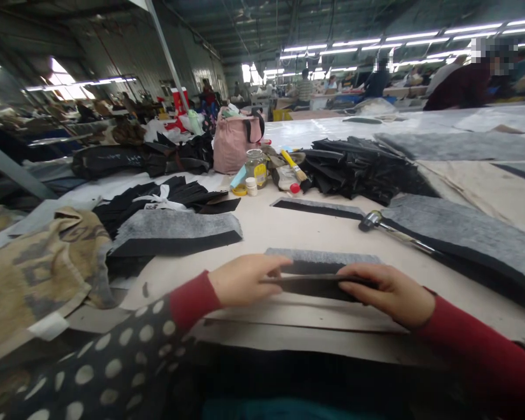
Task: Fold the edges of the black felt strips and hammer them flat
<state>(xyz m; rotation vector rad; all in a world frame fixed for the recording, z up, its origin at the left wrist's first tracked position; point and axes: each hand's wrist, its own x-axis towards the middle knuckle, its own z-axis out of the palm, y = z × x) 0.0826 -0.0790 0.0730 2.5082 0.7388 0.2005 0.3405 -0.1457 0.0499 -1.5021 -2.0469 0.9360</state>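
Between my hands, just above the pale tabletop (pixel 262 224), is a dark folded strip of material (pixel 310 287). My left hand (pixel 242 280) pinches its left end between thumb and fingers. Its right end is gripped by my right hand (pixel 389 291), with the thumb underneath and the fingers on top. Right behind the strip lies a grey and black piece (pixel 324 258), partly covered by it and by my fingers. Whether the strip is leather or cloth I cannot tell.
A hammer (pixel 371 220) lies at right by a long grey piece (pixel 464 227). Further back are a glass jar (pixel 256 166), a yellow-handled brush (pixel 292 163), a pink bag (pixel 234 143) and a black pile (pixel 359 169). A patterned cloth (pixel 48 262) is at left. Co-workers stand behind.
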